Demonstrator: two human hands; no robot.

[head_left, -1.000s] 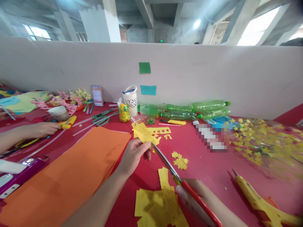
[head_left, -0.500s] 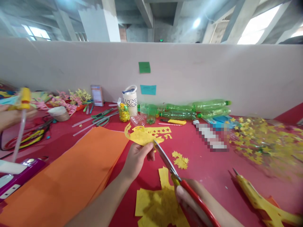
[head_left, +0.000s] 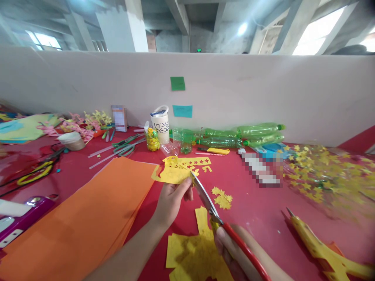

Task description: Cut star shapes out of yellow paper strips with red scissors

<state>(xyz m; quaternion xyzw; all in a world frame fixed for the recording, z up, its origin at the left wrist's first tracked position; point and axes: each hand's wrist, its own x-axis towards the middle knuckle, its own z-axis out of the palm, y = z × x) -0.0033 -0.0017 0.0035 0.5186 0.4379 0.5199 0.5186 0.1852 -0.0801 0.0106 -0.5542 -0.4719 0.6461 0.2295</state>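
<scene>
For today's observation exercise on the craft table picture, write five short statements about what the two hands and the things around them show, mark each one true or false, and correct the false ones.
1. The left hand pinches a yellow paper piece. True.
2. The right hand holds blue-handled scissors. False: the scissors have red handles.
3. The scissor blades point toward the yellow paper piece. True.
4. The orange paper stack lies to the right of the right hand. False: it lies to the left of the left hand.
5. The green bottles stand upright by the wall. False: they lie on their sides.
</scene>
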